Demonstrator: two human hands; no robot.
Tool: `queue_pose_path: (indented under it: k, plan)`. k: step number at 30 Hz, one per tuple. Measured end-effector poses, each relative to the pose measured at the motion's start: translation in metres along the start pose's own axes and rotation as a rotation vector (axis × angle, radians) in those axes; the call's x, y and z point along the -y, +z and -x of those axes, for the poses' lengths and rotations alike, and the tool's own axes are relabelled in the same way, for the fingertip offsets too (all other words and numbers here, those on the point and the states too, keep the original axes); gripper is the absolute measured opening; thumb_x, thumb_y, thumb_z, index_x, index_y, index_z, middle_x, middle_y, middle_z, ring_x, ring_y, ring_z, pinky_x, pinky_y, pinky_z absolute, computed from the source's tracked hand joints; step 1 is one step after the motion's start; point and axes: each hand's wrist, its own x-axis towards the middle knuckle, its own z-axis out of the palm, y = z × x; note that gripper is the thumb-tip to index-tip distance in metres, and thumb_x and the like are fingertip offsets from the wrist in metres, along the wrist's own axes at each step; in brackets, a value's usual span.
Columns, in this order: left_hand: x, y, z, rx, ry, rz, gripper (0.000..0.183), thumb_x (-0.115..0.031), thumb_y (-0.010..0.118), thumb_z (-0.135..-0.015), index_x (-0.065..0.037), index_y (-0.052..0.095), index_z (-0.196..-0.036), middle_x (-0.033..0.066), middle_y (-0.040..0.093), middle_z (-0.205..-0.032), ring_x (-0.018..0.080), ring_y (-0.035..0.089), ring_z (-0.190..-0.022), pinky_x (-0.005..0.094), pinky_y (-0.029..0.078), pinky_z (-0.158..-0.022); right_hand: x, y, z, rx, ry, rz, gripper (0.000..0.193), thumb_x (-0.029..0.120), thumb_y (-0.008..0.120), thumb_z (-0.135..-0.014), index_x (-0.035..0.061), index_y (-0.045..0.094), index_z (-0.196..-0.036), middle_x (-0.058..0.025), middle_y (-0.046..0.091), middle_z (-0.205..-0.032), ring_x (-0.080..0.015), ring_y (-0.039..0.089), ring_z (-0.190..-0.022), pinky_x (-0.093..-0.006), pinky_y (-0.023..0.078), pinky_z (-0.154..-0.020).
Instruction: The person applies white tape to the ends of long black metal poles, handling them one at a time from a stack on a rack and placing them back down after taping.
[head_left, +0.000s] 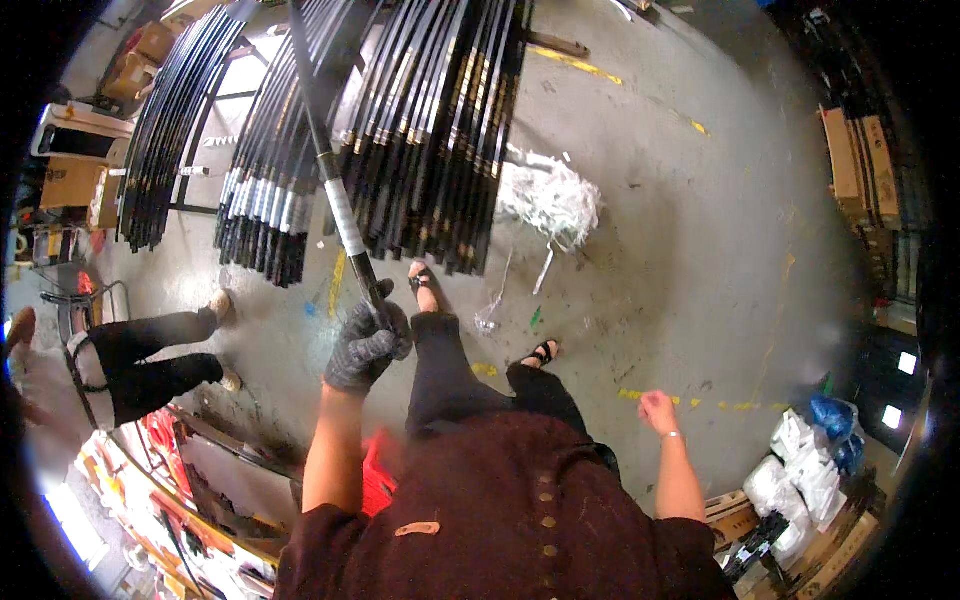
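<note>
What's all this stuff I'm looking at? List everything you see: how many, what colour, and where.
Held pole: one, black with a pale band, left of centre
Rows of poles: three, mostly black, upper left to top centre
Heap of strips: one, white, on the floor
Floor tape: several pieces, yellow, scattered
Scrap: one, green, centre
Boxes: several, brown, both sides
Bags: several, white and blue, lower right
Another person: one, dark trousers, left
Red item: one, kind unclear, lower centre-left
Shirt: one, dark brown, bottom
Sandals: two, black, centre
Left hand: one, grey glove, around the held pole
Right hand: one, bare, right of centre
</note>
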Motion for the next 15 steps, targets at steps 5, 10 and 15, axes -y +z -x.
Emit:
queue_pose_path:
  k: [5, 10, 15]
  plan:
    - [0.091, 0.066, 0.013, 0.021, 0.042, 0.138, 0.077, -0.01, 0.077, -0.072, -0.012, 0.037, -0.138, 0.0072, 0.055, -0.088, 0.0211, 0.056, -0.075, 0.033, 0.044, -0.061, -0.188, -0.068, 0.059, -0.103, 0.412, -0.291, 0.011, 0.018, 0.057, -0.09, 0.0078, 0.054, -0.093, -0.0074, 0.061, -0.07, -0.0164, 0.057, -0.051, -0.0312, 0.047, -0.04]
    - [0.118, 0.121, 0.015, 0.14, -0.032, 0.133, 0.076, -0.011, 0.076, -0.073, -0.012, 0.037, -0.138, 0.0081, 0.055, -0.089, 0.0213, 0.056, -0.073, 0.0324, 0.042, -0.06, -0.263, -0.11, 0.061, -0.187, 0.512, -0.463, 0.009, 0.017, 0.056, -0.091, 0.0095, 0.053, -0.095, -0.0075, 0.061, -0.071, -0.0165, 0.057, -0.051, -0.0297, 0.049, -0.042]
    - [0.128, 0.141, 0.003, 0.166, -0.05, 0.035, 0.075, -0.014, 0.076, -0.073, -0.009, 0.038, -0.136, 0.0077, 0.056, -0.083, 0.0216, 0.055, -0.069, 0.0328, 0.043, -0.058, -0.237, -0.094, 0.025, -0.132, 0.299, -0.445, 0.013, 0.019, 0.057, -0.091, 0.0063, 0.054, -0.092, -0.0067, 0.061, -0.07, -0.015, 0.058, -0.053, -0.0283, 0.048, -0.044]
